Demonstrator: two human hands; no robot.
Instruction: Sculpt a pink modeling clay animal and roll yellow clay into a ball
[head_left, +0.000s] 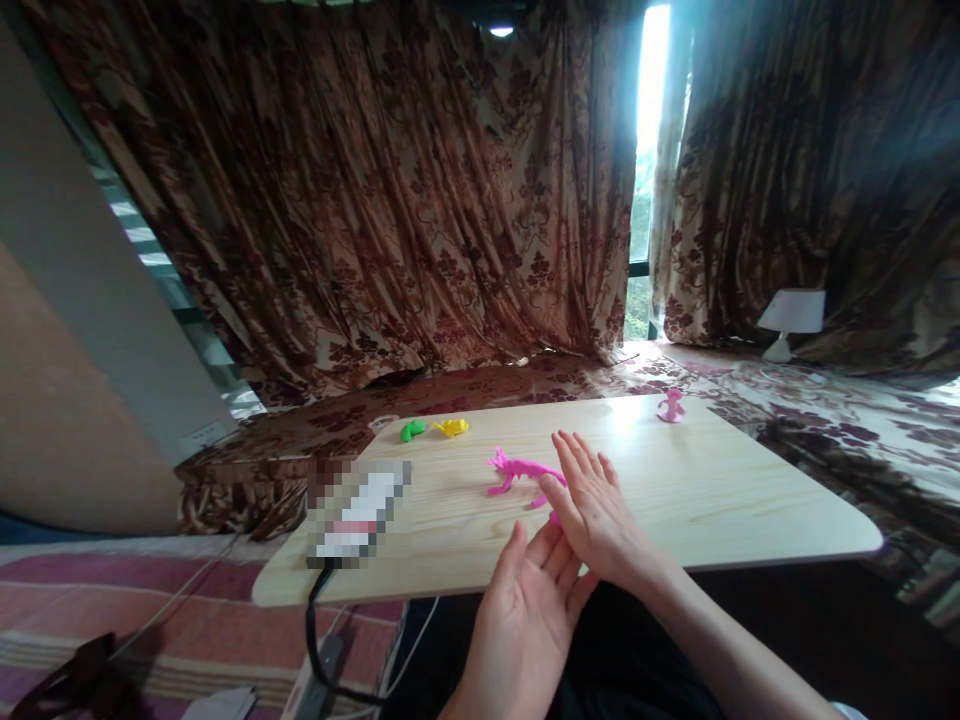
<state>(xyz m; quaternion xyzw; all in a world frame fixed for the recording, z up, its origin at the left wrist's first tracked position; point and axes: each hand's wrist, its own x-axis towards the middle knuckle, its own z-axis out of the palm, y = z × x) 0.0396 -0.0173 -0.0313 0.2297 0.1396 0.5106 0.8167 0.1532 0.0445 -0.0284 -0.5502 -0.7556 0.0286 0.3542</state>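
A bright pink modelling-clay animal (525, 468) stands on the table, its head end to the left and its rear partly behind my right hand. My left hand (525, 600) is palm up at the table's front edge, with its fingers stretched out. Across its fingers lies my right hand (592, 505), flat and tilted, its fingers extended. A small bit of pink clay (555, 518) shows by the left fingertips where the hands meet; most of that spot is hidden.
On the light wooden table (465, 550) sit a green clay shape (412, 431), a yellow clay shape (452, 428) and a pink clay figure (671, 406). A blurred-out device (364, 510) with a black cable lies at the left. Behind are patterned curtains (420, 200) and a white lamp (791, 312).
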